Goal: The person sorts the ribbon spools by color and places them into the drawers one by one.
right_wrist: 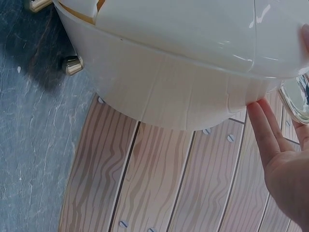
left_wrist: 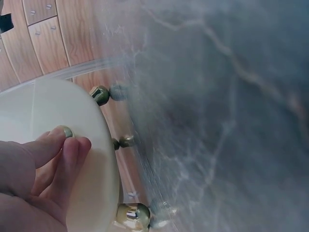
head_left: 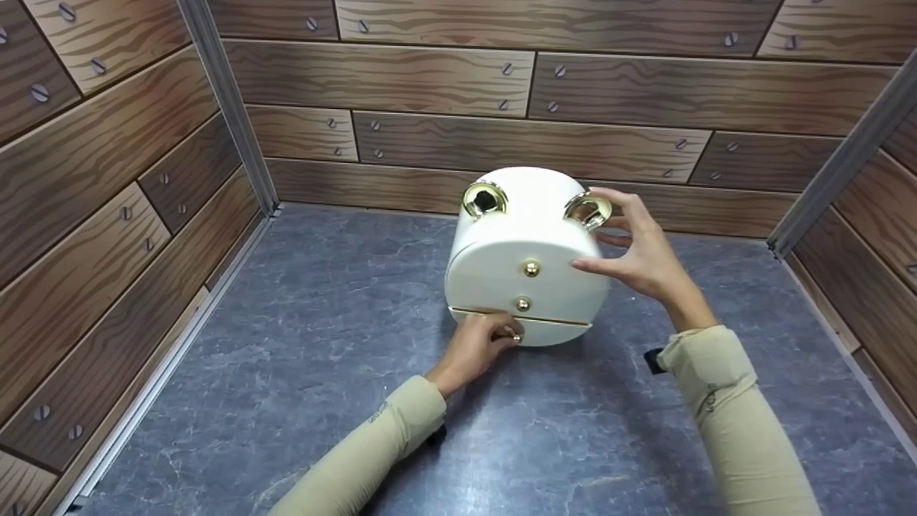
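A white rounded jewelry box (head_left: 526, 258) with gold trim stands upright on the floor panel. Its bottom drawer (head_left: 555, 332) shows a gold-edged gap along the top. Down at that drawer, my left hand (head_left: 474, 347) pinches the small gold knob (left_wrist: 68, 131) between thumb and fingers. My right hand (head_left: 645, 254) spreads at the box's right side, thumb at the front face and fingertips near the right gold ear (head_left: 589, 210). In the right wrist view, its extended fingers (right_wrist: 263, 125) touch the white side wall.
Two more gold knobs, an upper one (head_left: 531, 268) and a lower one (head_left: 523, 304), sit on the front. A second gold ear (head_left: 484, 199) is on the top left. Gold ball feet (left_wrist: 134, 216) support the box. Wood-patterned walls (head_left: 430, 79) enclose the grey marbled surface (head_left: 344, 287).
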Available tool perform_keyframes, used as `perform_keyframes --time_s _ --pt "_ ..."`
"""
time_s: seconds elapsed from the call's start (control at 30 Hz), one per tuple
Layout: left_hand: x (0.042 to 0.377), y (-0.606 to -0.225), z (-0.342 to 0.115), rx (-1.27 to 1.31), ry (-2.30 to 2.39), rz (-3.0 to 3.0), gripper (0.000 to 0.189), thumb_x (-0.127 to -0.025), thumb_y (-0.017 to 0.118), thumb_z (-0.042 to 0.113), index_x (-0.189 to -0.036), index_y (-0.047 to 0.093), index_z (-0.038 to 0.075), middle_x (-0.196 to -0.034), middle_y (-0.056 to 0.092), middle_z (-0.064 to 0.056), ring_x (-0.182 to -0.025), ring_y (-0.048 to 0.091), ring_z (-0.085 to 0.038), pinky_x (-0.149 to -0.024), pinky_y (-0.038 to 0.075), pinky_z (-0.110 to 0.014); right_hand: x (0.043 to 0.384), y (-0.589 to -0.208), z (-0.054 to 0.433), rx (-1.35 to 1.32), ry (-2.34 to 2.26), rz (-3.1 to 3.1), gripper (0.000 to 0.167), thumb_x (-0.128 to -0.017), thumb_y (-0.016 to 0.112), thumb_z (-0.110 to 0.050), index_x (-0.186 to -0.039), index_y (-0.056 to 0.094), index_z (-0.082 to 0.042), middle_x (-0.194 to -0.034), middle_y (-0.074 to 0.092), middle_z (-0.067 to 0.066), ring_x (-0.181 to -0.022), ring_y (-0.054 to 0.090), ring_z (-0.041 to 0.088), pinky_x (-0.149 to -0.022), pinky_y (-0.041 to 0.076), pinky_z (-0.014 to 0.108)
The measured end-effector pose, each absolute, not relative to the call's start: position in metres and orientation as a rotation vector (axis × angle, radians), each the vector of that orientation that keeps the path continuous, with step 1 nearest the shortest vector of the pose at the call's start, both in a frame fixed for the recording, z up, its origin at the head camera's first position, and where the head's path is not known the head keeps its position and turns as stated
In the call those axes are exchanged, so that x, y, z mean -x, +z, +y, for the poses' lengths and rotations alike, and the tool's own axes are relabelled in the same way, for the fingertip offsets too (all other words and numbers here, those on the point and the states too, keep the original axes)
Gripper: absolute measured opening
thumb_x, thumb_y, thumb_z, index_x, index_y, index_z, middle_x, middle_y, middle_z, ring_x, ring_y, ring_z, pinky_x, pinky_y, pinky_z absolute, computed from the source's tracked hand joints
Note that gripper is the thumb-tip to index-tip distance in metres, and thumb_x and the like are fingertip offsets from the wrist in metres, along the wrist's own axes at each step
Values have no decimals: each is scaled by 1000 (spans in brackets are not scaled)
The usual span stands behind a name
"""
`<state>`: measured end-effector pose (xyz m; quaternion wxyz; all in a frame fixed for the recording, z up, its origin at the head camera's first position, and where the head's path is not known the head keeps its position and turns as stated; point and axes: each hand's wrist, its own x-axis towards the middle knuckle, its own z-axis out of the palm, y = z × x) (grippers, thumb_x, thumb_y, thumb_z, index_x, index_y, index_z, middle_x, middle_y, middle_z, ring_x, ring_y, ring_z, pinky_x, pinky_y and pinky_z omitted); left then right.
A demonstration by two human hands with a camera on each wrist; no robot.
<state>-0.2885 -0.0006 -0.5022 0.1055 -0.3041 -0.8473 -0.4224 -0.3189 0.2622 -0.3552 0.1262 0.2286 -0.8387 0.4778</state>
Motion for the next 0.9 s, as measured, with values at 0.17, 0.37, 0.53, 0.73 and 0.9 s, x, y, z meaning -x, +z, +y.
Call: perform_keyframes --time_s 0.17,0.37,0.53,0.73,0.9 --pt "289 -503 1 872 -1224 -2497 12 -87 80 6 -99 78 9 -97 80 -1 -91 77 -12 -85 59 -18 322 -356 262 -648 1378 -2451 104 -70 95 0 -156 40 -19 -149 43 14 -126 59 40 -107 54 54" --pt "289 -503 2 864 -1233 -2472 13 -87 80 4 -99 77 8 -98 80 -2 -92 77 -13 -86 60 -18 324 -356 262 -646 1370 -2456 104 -70 94 1 -156 40 -17 -150 43 14 -127 58 42 -107 53 56" --pt "288 -503 3 837 -1217 -2483 12 -86 80 5 -97 78 9 -97 81 -1 -90 77 -13 -85 60 -18 322 -356 262 -657 1392 -2451 104 -69 96 -3 -156 41 -22 -151 44 10 -128 58 40 -107 54 53" --pt "288 -504 3 814 -1231 -2494 12 -86 80 5 -97 78 9 -97 81 -1 -90 77 -14 -85 60 -19 322 -357 262 -661 1390 -2450 105 -69 96 -4 -156 40 -22 -150 43 10 -128 58 38 -107 55 51" --pt "290 -504 3 821 -1205 -2473 10 -85 81 7 -95 78 10 -94 81 0 -87 77 -13 -82 61 -21 321 -357 263 -659 1375 -2457 103 -71 95 -4 -156 41 -22 -150 43 7 -128 58 39 -107 54 54"
